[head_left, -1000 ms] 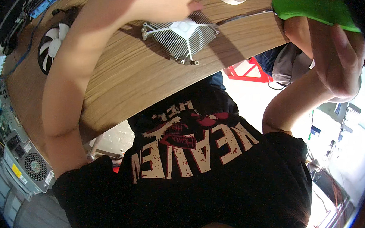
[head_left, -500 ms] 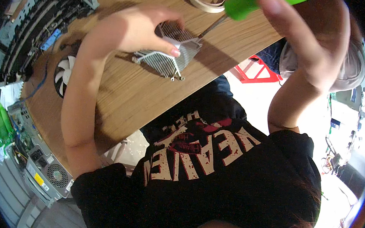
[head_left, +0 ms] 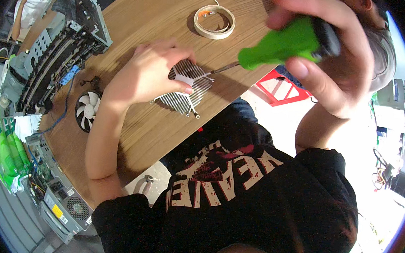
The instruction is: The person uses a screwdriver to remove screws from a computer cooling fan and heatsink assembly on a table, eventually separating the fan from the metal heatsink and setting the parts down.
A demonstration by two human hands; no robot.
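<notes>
A silver finned heatsink (head_left: pixel 194 98) with screw posts at its corners lies on the wooden table. My left hand (head_left: pixel 150 74) grips it from the left, thumb on its middle and fingers over the far side. In my right hand (head_left: pixel 348 59) is a screwdriver with a green handle (head_left: pixel 280 44), the thumb and fingers curved around its dark rear end. The thin shaft slants down left, and its tip meets the heatsink's right far corner. Whether the tip sits in a screw head is too small to tell.
Beyond the heatsink lies a tape roll (head_left: pixel 235 27). A round fan (head_left: pixel 87 111) with white blades is by my left forearm. An opened computer case (head_left: pixel 40 73) stands at the left, a power supply (head_left: pixel 70 206) below it. Another person sits at the far right, near a red stool (head_left: pixel 281 97).
The whole view has shifted, so the table and its things appear lower. The screwdriver handle leans flatter and my right hand's fingers have shifted around its rear end. My left hand keeps the heatsink.
</notes>
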